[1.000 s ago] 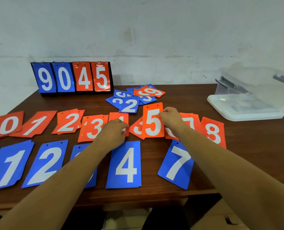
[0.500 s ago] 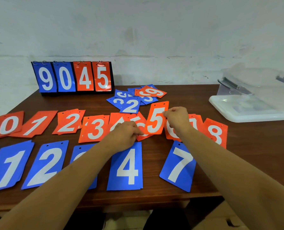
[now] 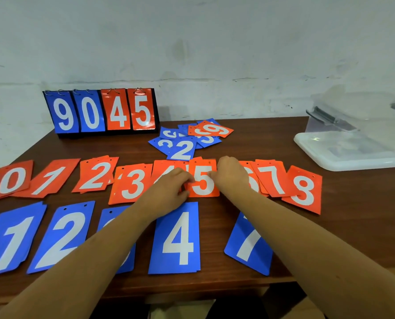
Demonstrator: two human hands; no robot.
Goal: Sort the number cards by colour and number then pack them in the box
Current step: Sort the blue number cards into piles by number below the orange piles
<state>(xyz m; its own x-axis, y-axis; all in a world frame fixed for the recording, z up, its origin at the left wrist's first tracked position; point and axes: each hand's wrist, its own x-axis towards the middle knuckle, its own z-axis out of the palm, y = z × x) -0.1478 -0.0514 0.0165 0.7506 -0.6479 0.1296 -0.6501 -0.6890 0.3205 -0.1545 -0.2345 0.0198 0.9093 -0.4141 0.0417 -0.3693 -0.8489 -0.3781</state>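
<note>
Both hands are on the orange 5 card (image 3: 202, 180), a flat rectangular plastic card with a white digit, mid dark-brown wooden table (image 3: 272, 139). Left hand (image 3: 168, 189) has its fingers curled onto the card's 9 o'clock edge. Right hand (image 3: 232, 174) pinches its 3 o'clock edge.

The card sits in the orange row (image 3: 95, 176), 0 to 8 left to right, edges overlapping. The orange 4 card (image 3: 166, 168) at 9 o'clock is mostly under the left hand. The orange 6 card (image 3: 253, 180) at 3 o'clock is mostly behind the right hand.

The blue row (image 3: 60, 236) lies nearer, its bottom edges close to the table's 6 o'clock edge. Bare wood strip between blue 4 card (image 3: 175, 238) and blue 7 card (image 3: 247, 247); the right forearm crosses the 7.

A loose mixed pile of blue and orange cards (image 3: 191, 137) lies at 12 o'clock, its nearest card just beside the row's top edge. A flip scoreboard (image 3: 102, 111) reading 9 0 4 5 stands at 10 o'clock by the back edge.

The clear plastic storage box (image 3: 364, 116) is at 2 o'clock by the right table edge, with a whitish lid (image 3: 348, 155) at its near side. Open wood between lid and orange 8 card (image 3: 303, 189), more at 4 o'clock.
</note>
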